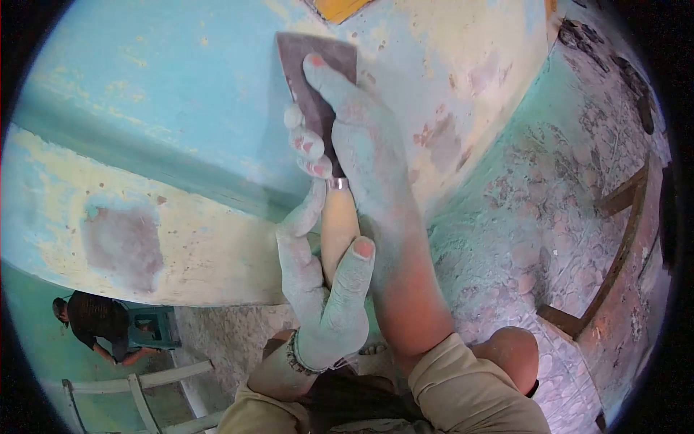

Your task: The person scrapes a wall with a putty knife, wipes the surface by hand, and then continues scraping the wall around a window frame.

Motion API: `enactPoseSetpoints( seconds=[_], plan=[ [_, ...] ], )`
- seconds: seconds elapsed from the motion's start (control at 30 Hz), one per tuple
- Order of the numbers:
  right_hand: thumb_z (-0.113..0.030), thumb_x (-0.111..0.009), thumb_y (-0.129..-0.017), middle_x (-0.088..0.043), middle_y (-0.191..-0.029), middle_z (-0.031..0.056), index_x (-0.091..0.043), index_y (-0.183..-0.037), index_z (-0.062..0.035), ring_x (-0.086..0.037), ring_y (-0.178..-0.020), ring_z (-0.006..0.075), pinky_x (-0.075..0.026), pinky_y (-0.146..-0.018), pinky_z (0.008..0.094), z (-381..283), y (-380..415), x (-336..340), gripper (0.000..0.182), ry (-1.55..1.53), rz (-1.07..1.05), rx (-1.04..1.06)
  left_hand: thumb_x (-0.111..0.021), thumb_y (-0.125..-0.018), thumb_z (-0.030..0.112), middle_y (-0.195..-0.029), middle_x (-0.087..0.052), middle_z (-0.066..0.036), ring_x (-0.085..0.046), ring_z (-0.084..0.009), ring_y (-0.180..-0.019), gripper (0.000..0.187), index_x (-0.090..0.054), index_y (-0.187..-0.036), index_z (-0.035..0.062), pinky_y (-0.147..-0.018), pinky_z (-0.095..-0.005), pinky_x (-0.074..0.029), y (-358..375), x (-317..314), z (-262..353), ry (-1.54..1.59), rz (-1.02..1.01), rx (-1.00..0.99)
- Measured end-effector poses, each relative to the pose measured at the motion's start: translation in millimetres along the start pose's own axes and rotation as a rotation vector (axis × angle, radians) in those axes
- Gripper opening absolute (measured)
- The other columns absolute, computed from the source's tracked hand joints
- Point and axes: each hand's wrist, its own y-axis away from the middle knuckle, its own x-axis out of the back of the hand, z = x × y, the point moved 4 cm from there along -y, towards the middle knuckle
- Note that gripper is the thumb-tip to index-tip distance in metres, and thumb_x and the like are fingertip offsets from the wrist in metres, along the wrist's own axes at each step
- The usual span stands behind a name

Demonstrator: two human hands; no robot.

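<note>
A putty knife (320,59) with a wide dark blade and a pale wooden handle is held upright in front of a wall (202,87) with patchy blue and cream paint. My left hand (325,304), with a beaded bracelet at the wrist, is wrapped round the handle, thumb along it. My right hand (365,130) grips the blade higher up, its thumb flat on the blade face and its fingertips showing past the left edge. Pale dust covers both hands.
A co-worker (96,318) bends beside a teal frame (155,325) at the lower left, above a wooden ladder (144,409). A curved wooden frame (614,267) stands at the right on the dusty floor (506,246). A yellow edge (340,9) shows at the top.
</note>
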Motion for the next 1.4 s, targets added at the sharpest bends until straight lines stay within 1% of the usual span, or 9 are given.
enactPoseSetpoints(
  seconds=[0.17, 0.6, 0.7, 0.97, 1.03, 1.1, 1.2, 1.3, 1.4],
  plan=[
    [-0.030, -0.054, -0.093, -0.054, -0.061, 0.0064, -0.051, -0.082, -0.0039, -0.047, -0.041, 0.0112, -0.034, -0.033, 0.0236, -7.6, -1.1, -0.5, 0.028, 0.079, 0.028, 0.016, -0.057, -0.089, 0.012, -0.083, -0.050, -0.002, -0.035, -0.0022, -0.049, 0.052, -0.034, -0.136, 0.0045, -0.041, -0.0173, -0.028, -2.4, -0.1, -6.9, -0.013, -0.028, -0.090],
    [-0.032, -0.057, -0.092, -0.054, -0.065, 0.0055, -0.052, -0.089, -0.0072, -0.046, -0.042, 0.0098, -0.033, -0.033, 0.0213, -17.8, -13.0, -7.3, 0.026, 0.027, -0.029, 0.011, -0.055, -0.090, 0.011, -0.080, -0.049, -0.001, -0.036, -0.0016, -0.049, 0.049, -0.035, -0.134, 0.0035, -0.041, -0.0171, -0.027, -13.1, -15.4, 16.6, 0.165, -0.013, 0.026],
    [-0.033, -0.057, -0.092, -0.054, -0.064, 0.0053, -0.051, -0.090, -0.0064, -0.045, -0.040, 0.0099, -0.033, -0.033, 0.0211, -10.5, -7.0, 1.1, 0.027, 0.035, -0.009, -0.038, -0.055, -0.091, 0.011, -0.078, -0.049, 0.000, -0.036, -0.0014, -0.049, 0.046, -0.037, -0.133, 0.0039, -0.041, -0.0171, -0.027, -9.7, -6.9, -0.5, -0.046, -0.034, -0.134],
    [-0.031, -0.052, -0.094, -0.044, -0.053, -0.0008, -0.052, -0.076, -0.0082, -0.037, -0.039, 0.0084, -0.028, -0.036, 0.0212, -32.0, -11.2, 38.3, 0.029, -0.020, 0.083, 0.130, -0.055, -0.093, 0.012, -0.077, -0.050, 0.003, -0.034, 0.0000, -0.050, 0.031, -0.047, -0.121, 0.0038, -0.042, -0.0167, -0.027, -17.5, -4.2, -9.0, -0.082, 0.030, -0.019],
    [-0.029, -0.050, -0.094, -0.042, -0.052, -0.0019, -0.052, -0.075, -0.0091, -0.035, -0.039, 0.0084, -0.028, -0.037, 0.0210, -43.1, 11.3, 78.1, 0.027, -0.038, 0.396, 0.181, -0.057, -0.092, 0.012, -0.079, -0.053, 0.001, -0.038, -0.0014, -0.057, 0.026, -0.051, -0.114, 0.0015, -0.048, -0.0182, -0.032, -17.7, 0.7, -18.1, -0.139, 0.044, -0.005],
    [-0.025, -0.051, -0.094, -0.047, -0.054, -0.0009, -0.054, -0.078, -0.0085, -0.038, -0.040, 0.0091, -0.030, -0.039, 0.0209, -48.2, 35.9, 115.8, 0.023, -0.033, 0.478, 0.247, -0.061, -0.090, 0.012, -0.082, -0.057, -0.005, -0.048, -0.0050, -0.070, 0.022, -0.056, -0.106, -0.0027, -0.058, -0.0215, -0.041, -17.6, 3.8, -23.3, -0.179, 0.060, 0.036],
    [-0.019, -0.052, -0.093, -0.058, -0.067, 0.0047, -0.057, -0.085, -0.0061, -0.050, -0.049, 0.0136, -0.037, -0.042, 0.0242, -45.1, 53.4, 172.7, 0.016, 0.019, 0.785, 0.241, -0.061, -0.090, 0.007, -0.073, -0.052, 0.003, -0.040, -0.0023, -0.059, 0.007, -0.060, -0.096, 0.0031, -0.054, -0.0169, -0.034, -21.1, -3.6, -16.0, -0.400, 0.021, -0.251],
    [-0.016, -0.054, -0.092, -0.061, -0.074, 0.0073, -0.056, -0.091, -0.0032, -0.053, -0.054, 0.0141, -0.041, -0.045, 0.0248, -53.7, 52.5, 203.8, 0.013, -0.015, 0.742, 0.264, -0.064, -0.087, 0.006, -0.080, -0.054, -0.005, -0.048, -0.0119, -0.068, 0.007, -0.060, -0.091, 0.0014, -0.062, -0.0240, -0.040, -30.4, -3.7, -6.5, -0.734, 0.102, -0.623],
    [-0.015, -0.053, -0.092, -0.061, -0.078, 0.0083, -0.053, -0.098, -0.0021, -0.054, -0.056, 0.0143, -0.042, -0.047, 0.0249, -81.4, 53.6, 197.6, 0.015, 0.066, 0.719, 0.370, -0.070, -0.081, 0.015, -0.113, -0.047, -0.022, -0.047, -0.0325, -0.102, 0.030, -0.058, -0.105, 0.0011, -0.086, -0.0381, -0.039, -55.3, -21.3, 32.5, -0.940, 0.213, -0.832]
  ],
)
